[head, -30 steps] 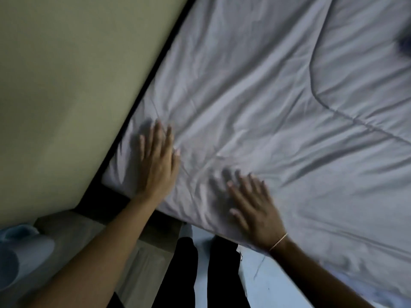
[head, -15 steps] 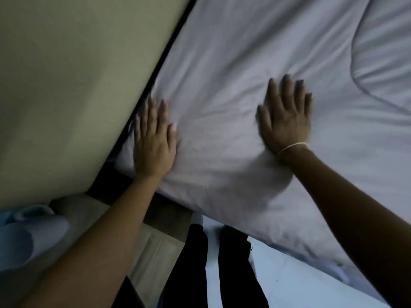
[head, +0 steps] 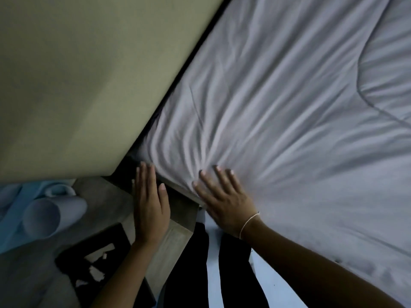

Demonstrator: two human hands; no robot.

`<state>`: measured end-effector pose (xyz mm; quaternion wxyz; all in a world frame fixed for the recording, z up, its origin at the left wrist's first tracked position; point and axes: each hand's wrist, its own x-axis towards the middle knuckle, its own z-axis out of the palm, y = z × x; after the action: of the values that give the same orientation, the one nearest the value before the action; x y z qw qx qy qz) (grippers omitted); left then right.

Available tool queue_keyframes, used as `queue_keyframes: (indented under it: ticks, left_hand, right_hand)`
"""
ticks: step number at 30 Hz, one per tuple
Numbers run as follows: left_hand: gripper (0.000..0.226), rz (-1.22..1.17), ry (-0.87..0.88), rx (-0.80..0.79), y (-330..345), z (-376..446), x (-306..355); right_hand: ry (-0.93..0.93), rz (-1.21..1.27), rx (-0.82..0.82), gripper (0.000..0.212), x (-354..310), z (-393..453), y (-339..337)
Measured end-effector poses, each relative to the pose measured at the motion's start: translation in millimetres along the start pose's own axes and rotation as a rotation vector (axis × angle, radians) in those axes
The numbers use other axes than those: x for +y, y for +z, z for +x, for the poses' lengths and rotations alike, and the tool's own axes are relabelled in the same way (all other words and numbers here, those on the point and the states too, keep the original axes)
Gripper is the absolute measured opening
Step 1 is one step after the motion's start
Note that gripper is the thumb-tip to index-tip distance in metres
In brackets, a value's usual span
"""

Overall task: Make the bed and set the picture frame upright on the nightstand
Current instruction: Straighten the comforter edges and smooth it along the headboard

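We smoothed the sheet (head: pixel 278 121) at the bed's corner, right hand (head: pixel 224 201) flat, left hand (head: pixel 151 210) open, fingers holding nothing. The picture frame (head: pixel 93 261) lay flat on the nightstand surface (head: pixel 106 196), probably needing lifting next.

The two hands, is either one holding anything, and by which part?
Nothing is held. The right hand presses flat on the wrinkled grey bedsheet near its corner; the left hand is flat and open, gripping nothing.

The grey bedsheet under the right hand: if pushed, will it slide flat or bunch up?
Probably bunch: the bedsheet already fans into folds around the right hand. It looks thin and floppy, so likely light. The creases suggest it would shift easily under a push.
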<state>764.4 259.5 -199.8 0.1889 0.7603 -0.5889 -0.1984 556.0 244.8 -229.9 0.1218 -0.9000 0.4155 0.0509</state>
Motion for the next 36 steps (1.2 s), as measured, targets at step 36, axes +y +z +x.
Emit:
queue_keyframes:
  ticks: [36]
  left_hand:
    - [0.062,0.338,0.691,-0.217,91,112,181]
  right_hand:
    - [0.826,0.027,0.273,0.055,183,-122,-35]
